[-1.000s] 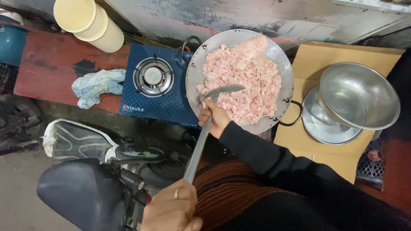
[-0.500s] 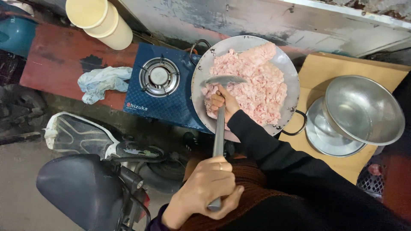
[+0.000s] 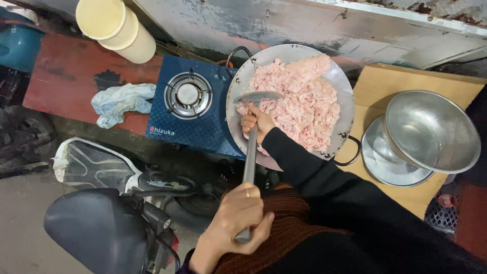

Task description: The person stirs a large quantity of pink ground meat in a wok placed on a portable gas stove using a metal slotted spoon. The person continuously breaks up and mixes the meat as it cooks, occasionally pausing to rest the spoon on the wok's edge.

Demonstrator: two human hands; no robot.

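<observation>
A wide metal wok sits on the right burner of a blue two-burner gas stove and is heaped with pink minced meat. A long-handled metal spatula reaches into the wok, its blade at the left edge of the meat. My right hand, in a black sleeve, grips the handle close to the blade. My left hand, with a ring on one finger, grips the handle's lower end near my lap.
A metal colander rests in a steel pot on a cardboard sheet at the right. A crumpled light cloth lies on the red bench, with cream plastic tubs behind it. A motorbike seat stands at the lower left.
The spatula blade slid slightly left along the wok's edge. My left hand moved up the handle from the frame's bottom, and both hands shifted a little left.
</observation>
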